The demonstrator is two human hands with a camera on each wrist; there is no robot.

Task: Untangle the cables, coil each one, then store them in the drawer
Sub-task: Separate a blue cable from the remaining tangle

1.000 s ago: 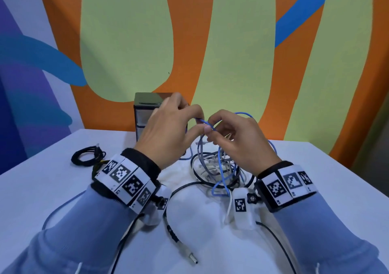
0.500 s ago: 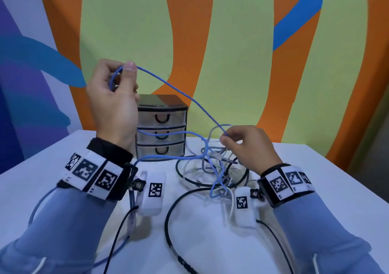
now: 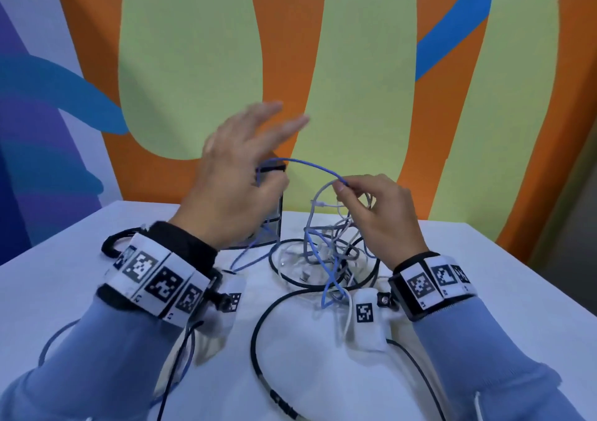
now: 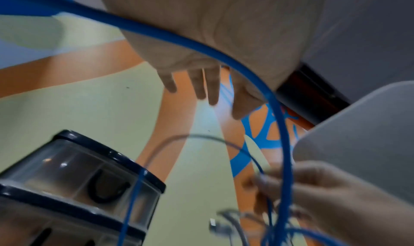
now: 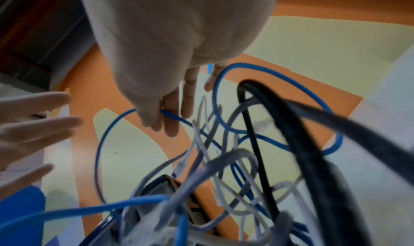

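Observation:
A blue cable (image 3: 310, 164) arcs from under my left hand (image 3: 258, 149) to my right hand (image 3: 343, 184), which pinches it between thumb and forefinger (image 5: 165, 116). The left hand hovers blurred above the table with straight, spread fingers (image 4: 199, 83). The blue cable (image 4: 224, 58) crosses below its palm without being gripped. Below the right hand lies a tangle (image 3: 326, 252) of blue, grey and white cables, ringed by a black cable (image 3: 258, 340). The small drawer unit (image 3: 274, 220) stands mostly hidden behind the left hand, its drawers shut (image 4: 78, 179).
A coiled black cable (image 3: 109, 246) lies at the far left of the white table (image 3: 484, 275). Another stretch of the blue cable (image 3: 48, 346) trails past my left sleeve. The painted wall stands right behind the drawer unit.
My left hand, which pinched the blue cable high at the left, has dropped toward the middle and opened its fingers. The right hand keeps its pinch and has risen slightly.

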